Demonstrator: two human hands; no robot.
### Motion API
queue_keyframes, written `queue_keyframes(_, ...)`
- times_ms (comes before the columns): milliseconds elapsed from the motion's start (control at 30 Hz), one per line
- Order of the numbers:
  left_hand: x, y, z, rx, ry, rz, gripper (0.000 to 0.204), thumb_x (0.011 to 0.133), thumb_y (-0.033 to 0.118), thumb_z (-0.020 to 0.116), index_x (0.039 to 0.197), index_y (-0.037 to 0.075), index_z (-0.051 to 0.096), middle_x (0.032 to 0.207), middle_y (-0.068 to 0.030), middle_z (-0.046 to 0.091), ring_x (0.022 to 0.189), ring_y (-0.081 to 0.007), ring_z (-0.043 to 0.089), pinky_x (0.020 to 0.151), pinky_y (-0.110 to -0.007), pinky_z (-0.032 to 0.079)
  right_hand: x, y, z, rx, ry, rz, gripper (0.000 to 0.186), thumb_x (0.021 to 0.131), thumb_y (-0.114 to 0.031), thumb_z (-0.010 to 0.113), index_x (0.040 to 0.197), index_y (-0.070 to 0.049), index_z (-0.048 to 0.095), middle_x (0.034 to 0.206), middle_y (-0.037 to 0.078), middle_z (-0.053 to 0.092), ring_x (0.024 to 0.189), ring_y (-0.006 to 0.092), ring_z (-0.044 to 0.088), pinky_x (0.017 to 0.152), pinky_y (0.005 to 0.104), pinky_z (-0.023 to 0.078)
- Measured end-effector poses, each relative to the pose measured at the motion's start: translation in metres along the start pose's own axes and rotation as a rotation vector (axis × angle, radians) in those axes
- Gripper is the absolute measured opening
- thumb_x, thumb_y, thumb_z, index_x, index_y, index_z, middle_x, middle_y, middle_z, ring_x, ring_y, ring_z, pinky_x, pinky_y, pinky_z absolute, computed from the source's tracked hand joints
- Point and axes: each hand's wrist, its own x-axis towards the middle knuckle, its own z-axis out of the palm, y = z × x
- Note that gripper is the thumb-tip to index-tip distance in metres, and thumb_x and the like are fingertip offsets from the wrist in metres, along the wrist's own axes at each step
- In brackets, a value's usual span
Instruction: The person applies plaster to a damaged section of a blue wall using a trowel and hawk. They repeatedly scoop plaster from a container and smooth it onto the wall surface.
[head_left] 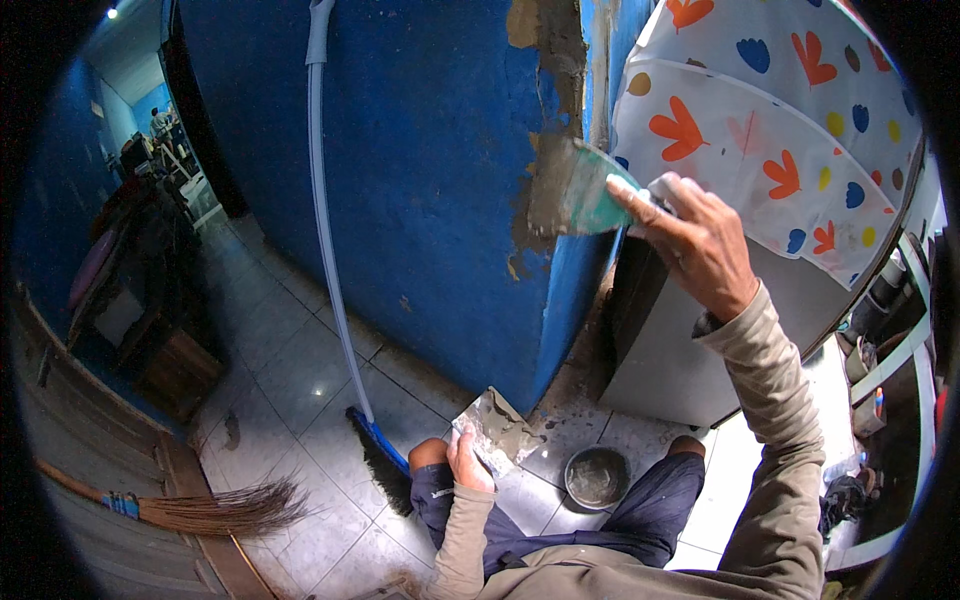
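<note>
My right hand [703,240] is raised and gripping a scraper with a wide green blade [598,203]. Its blade lies against a patch of grey plaster [545,190] at the corner of the blue wall [430,190]. Lower down, over my lap, my left hand [467,463] holds a small flat board [495,422] smeared with grey paste. Between my knees a round dark bowl [569,482] of greyish material stands on the floor.
A long-handled brush [318,170] leans on the wall to the left, and a twig broom [215,500] lies at lower left. Right of the corner stands a grey cabinet [668,345] under a patterned cover [735,135]. A white rack [893,365] is at far right.
</note>
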Motion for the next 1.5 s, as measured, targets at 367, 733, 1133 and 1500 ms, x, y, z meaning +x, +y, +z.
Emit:
queue_keyframes(367,-0.005,0.008,0.007,0.030,0.000,0.010,0.034,0.095,0.020,0.054,0.123,0.001,0.056,0.113,-0.0072,0.061,0.103,-0.0171,0.058,0.091,-0.030,0.045,-0.036,-0.017,0.019,0.257,0.027,0.044,0.062,0.082,-0.017,0.068,0.140,-0.032,0.051,0.089,0.005,0.055,0.072,0.0218,0.056,0.062,0.0364,0.050)
queue_keyframes(733,-0.008,0.009,0.018,-0.005,-0.005,-0.021,0.034,0.094,0.019,0.055,0.122,0.000,0.055,0.113,-0.0084,0.061,0.103,-0.0191,0.058,0.091,-0.032,0.046,-0.058,-0.026,0.052,0.391,0.044,0.111,0.064,0.079,-0.015,0.072,0.138,-0.031,0.054,0.090,0.006,0.058,0.073,0.0232,0.060,0.064,0.0359,0.054)
queue_keyframes(1133,-0.009,0.010,0.003,0.081,0.027,0.022,0.030,0.095,0.016,0.052,0.120,0.000,0.056,0.115,-0.0093,0.061,0.104,-0.0193,0.059,0.093,-0.033,0.046,-0.068,-0.029,0.078,0.796,0.229,0.366,0.073,0.070,0.005,0.075,0.135,-0.024,0.058,0.093,0.007,0.060,0.080,0.0210,0.060,0.074,0.0324,0.052)
queue_keyframes(1500,-0.011,0.012,-0.003,0.143,0.001,0.080,0.037,0.095,0.015,0.050,0.127,-0.002,0.052,0.124,-0.0124,0.058,0.114,-0.0227,0.056,0.100,-0.035,0.042,-0.091,-0.038,0.091,0.885,0.007,0.427,0.073,0.071,0.015,0.070,0.133,-0.024,0.061,0.097,0.007,0.059,0.083,0.0209,0.059,0.077,0.0292,0.050)
